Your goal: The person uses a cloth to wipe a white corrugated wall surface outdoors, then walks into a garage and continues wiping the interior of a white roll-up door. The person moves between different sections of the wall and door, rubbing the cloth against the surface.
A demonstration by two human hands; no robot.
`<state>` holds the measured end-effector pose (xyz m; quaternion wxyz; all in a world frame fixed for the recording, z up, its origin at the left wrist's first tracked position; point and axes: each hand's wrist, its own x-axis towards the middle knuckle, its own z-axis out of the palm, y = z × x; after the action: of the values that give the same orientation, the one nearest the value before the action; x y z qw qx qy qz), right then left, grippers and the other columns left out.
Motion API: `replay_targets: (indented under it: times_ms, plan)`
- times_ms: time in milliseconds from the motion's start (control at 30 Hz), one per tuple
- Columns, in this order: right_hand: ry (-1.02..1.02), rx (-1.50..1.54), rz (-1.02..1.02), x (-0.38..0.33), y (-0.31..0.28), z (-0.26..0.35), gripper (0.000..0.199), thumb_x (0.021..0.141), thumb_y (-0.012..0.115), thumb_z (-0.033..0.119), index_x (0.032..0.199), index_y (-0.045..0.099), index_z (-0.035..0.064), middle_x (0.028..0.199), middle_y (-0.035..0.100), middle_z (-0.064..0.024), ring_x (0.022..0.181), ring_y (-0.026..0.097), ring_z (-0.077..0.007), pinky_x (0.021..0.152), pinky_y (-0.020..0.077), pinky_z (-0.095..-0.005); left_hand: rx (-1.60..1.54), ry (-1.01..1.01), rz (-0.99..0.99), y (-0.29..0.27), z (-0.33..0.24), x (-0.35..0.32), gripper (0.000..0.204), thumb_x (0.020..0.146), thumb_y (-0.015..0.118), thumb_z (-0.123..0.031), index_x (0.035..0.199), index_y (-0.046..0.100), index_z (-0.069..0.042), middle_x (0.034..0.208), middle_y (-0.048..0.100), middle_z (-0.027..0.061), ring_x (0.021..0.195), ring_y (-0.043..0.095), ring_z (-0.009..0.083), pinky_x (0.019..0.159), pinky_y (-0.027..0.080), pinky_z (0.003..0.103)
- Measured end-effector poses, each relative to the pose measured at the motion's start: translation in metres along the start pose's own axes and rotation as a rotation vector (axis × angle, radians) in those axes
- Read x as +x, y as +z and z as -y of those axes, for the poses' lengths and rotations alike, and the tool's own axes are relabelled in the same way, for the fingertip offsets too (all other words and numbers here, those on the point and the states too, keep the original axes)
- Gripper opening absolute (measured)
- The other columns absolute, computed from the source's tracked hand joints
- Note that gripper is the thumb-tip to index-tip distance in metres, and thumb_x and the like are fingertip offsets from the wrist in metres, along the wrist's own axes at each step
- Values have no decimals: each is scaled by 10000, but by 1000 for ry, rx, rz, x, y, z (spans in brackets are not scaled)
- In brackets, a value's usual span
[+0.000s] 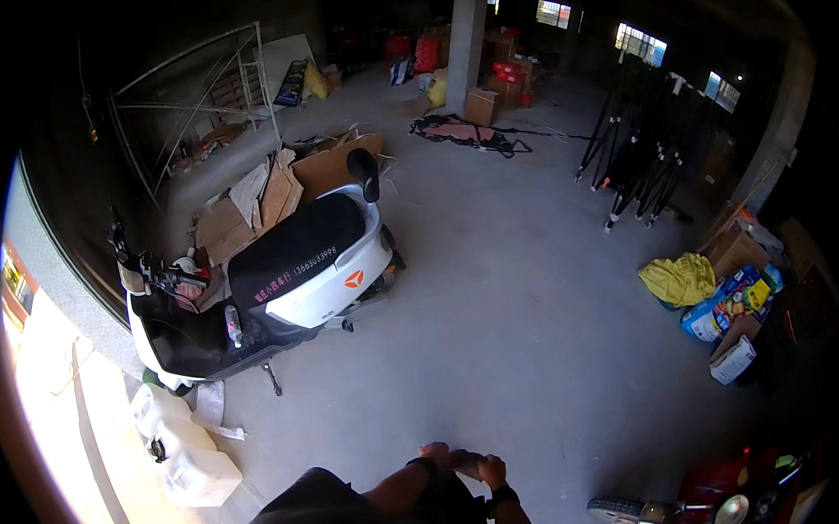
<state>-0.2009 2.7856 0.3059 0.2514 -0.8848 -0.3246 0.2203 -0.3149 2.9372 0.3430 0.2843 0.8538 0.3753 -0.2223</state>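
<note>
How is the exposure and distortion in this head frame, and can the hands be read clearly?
Head view: daylight blows out the left doorway strip, washing the white jugs; the far storage area sits dim. Fisheye bends the edges, corners black. The white scooter is sharp; the left hand and right hand are small, shadowed.

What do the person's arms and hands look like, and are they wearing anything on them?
Both forearms are bare, with no long sleeves or gloves. The left hand has a dark band around its wrist, and the right hand has a dark band too, like a watch or bracelet. Higher up, a dark short-sleeved top covers the shoulders.
</note>
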Motion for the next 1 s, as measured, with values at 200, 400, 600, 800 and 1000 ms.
replay_targets:
  times_ms: [200,400,600,800,1000]
  plan:
    - [274,104,103,169,-87,-4,349,740,529,330,760,616,-8,787,614,-225,784,578,-400,728,456,-454,64,244,-73,-151,-96,114,236,702,577,-221,877,665,-88,932,641,116,869,617,315,675,494,460]
    - [48,306,301,383,-79,42,339,691,593,317,761,601,-14,766,600,-238,764,571,-404,695,446,-440,2,320,-103,-262,-39,246,242,643,642,-220,853,668,-103,851,647,96,821,626,293,629,507,435]
    - [33,63,466,610,-110,99,220,723,658,167,842,591,-6,693,551,-62,636,499,-146,551,405,-314,-114,64,-256,-394,-62,380,230,698,608,-208,843,655,-35,885,637,137,825,619,342,647,500,435]
    - [-228,83,576,769,-174,176,300,745,659,237,959,587,39,844,563,-133,786,528,-212,683,413,-350,-84,122,4,-511,-87,490,209,732,543,-201,826,629,-35,826,618,145,817,605,314,690,478,435]
    - [-449,119,686,929,-227,210,389,767,660,308,1075,582,83,995,575,-204,935,557,-279,816,421,-385,-108,380,-150,-601,-66,636,246,718,581,-250,844,596,-39,868,604,147,847,573,327,692,462,433]
